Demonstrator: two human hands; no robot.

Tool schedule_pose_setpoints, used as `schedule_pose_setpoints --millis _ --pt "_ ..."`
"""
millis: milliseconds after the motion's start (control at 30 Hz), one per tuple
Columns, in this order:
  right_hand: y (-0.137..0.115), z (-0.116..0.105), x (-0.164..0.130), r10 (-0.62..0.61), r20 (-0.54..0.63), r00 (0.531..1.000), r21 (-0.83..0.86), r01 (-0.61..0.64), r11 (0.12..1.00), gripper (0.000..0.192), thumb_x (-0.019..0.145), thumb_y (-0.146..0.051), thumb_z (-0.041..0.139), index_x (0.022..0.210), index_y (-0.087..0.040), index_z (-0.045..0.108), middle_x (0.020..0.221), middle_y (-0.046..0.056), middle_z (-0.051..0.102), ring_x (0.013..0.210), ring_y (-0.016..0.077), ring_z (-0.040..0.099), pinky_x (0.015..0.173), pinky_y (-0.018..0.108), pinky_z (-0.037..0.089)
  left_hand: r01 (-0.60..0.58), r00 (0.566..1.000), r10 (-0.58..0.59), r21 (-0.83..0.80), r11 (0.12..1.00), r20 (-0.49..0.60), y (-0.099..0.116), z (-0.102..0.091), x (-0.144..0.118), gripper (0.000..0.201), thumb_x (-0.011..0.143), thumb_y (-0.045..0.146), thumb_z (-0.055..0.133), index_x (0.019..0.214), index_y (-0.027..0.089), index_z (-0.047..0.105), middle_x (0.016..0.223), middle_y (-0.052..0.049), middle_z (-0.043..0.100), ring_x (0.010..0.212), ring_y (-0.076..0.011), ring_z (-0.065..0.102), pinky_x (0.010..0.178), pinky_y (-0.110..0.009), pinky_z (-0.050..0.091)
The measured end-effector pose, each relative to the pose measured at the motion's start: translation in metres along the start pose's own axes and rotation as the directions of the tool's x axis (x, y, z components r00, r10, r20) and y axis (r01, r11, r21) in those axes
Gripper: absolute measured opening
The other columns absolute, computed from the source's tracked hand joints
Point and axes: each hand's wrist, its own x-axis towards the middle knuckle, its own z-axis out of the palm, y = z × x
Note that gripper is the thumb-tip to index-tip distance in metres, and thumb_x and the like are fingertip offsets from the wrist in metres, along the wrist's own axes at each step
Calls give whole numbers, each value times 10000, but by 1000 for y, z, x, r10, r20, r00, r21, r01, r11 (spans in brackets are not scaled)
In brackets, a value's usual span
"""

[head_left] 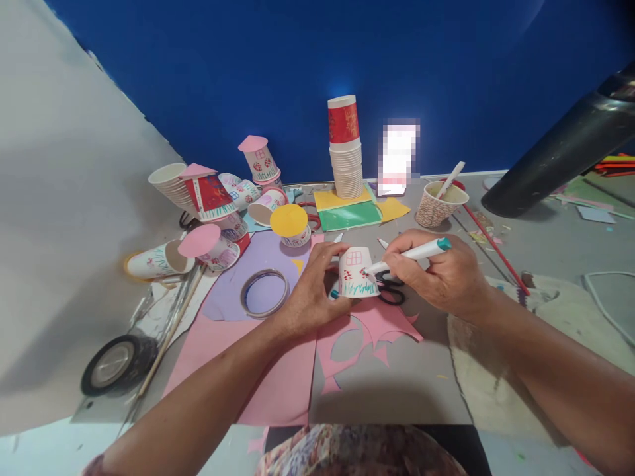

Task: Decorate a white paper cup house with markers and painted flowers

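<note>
My left hand [317, 277] grips a white paper cup [356, 268] from its left side, the cup upside down above the table. A pink window, red flower dots and green grass strokes are drawn on it. Between the fingers of my right hand [441, 271] is a white marker [417, 252] with a teal end, its tip at the cup's right side near the red dots. Black-handled scissors [391, 291] lie just behind the cup, partly hidden. Beneath are cut pink paper scraps [367, 324].
Decorated cups with paper roofs [206, 192] crowd the left. A tall cup stack [346, 162] and a bright phone [397, 158] stand at the back. A tape roll [264, 293] lies on purple paper. A patterned cup [439, 205] and a dark cylinder [555, 158] are on the right.
</note>
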Motion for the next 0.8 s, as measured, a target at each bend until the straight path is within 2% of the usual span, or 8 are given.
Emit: schedule_pose_setpoints --millis 233,500,800 --pt "1 -1 0 -27 -37 999 -20 26 999 194 948 -197 615 780 -215 711 681 -30 742 547 110 624 543 233 461 14 1000 -14 -12 1000 -12 3 0 1 678 753 178 853 1358 267 560 1356 -101 553 1281 -280 579 1085 -483 574" --pt "-2 0 0 23 6 1000 26 -23 999 194 941 -224 621 770 -228 713 666 -22 736 518 117 598 511 251 449 32 999 -32 -24 999 1 3 0 0 695 757 185 858 1375 264 549 1385 -115 536 1294 -301 583 1101 -516 563" --pt "0 1 1 -14 6 1000 21 14 1000 190 945 -232 624 780 -210 717 650 -10 723 513 116 581 506 251 430 50 999 -50 -26 998 -7 1 0 -1 721 745 181 876 1383 267 550 1415 -114 535 1302 -305 597 1079 -482 570"
